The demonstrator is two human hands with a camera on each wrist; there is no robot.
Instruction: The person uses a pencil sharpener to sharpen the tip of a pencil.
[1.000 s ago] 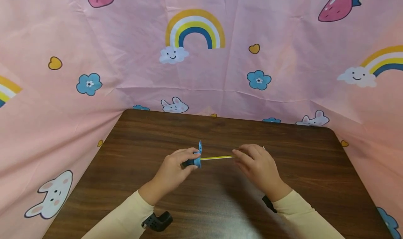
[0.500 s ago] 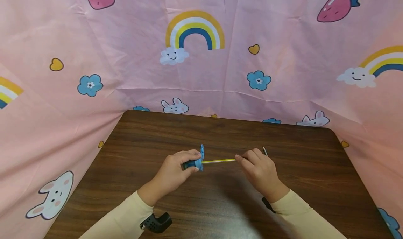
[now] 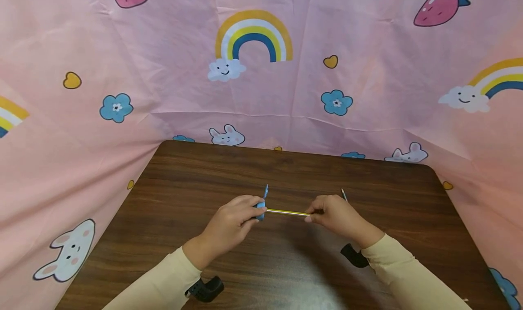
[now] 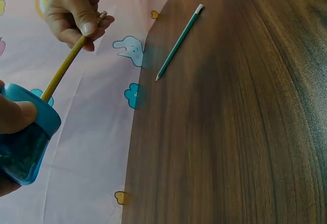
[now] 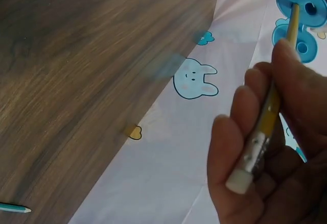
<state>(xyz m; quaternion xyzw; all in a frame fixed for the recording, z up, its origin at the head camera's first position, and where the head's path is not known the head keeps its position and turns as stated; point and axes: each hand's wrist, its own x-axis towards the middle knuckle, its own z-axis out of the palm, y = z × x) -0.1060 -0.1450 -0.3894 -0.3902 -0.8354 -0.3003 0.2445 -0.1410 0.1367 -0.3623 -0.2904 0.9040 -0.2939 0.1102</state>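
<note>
In the head view my left hand [image 3: 230,219] grips a blue pencil sharpener [image 4: 25,155] with a see-through shavings body. Its round lid [image 3: 266,191] is flipped up, and the right wrist view shows holes in its face [image 5: 306,17]. My right hand [image 3: 337,217] pinches a yellow pencil [image 4: 64,71] near its eraser end [image 5: 239,181], thumb against curled fingers. The pencil's far end meets the sharpener's face, so its point is hidden. Both things are held up above the table.
A green pencil [image 4: 179,43] with a white end lies on the dark wood-grain table [image 3: 196,174], behind my right hand in the head view. Pink printed cloth [image 3: 253,92] hangs along the table's back and sides. Dark wrist mounts [image 3: 206,289] sit under both sleeves.
My right hand has turned about the yellow pencil, and its fingers now lie differently. The pencil slants slightly down towards the right. My left hand and the sharpener have shifted a little right.
</note>
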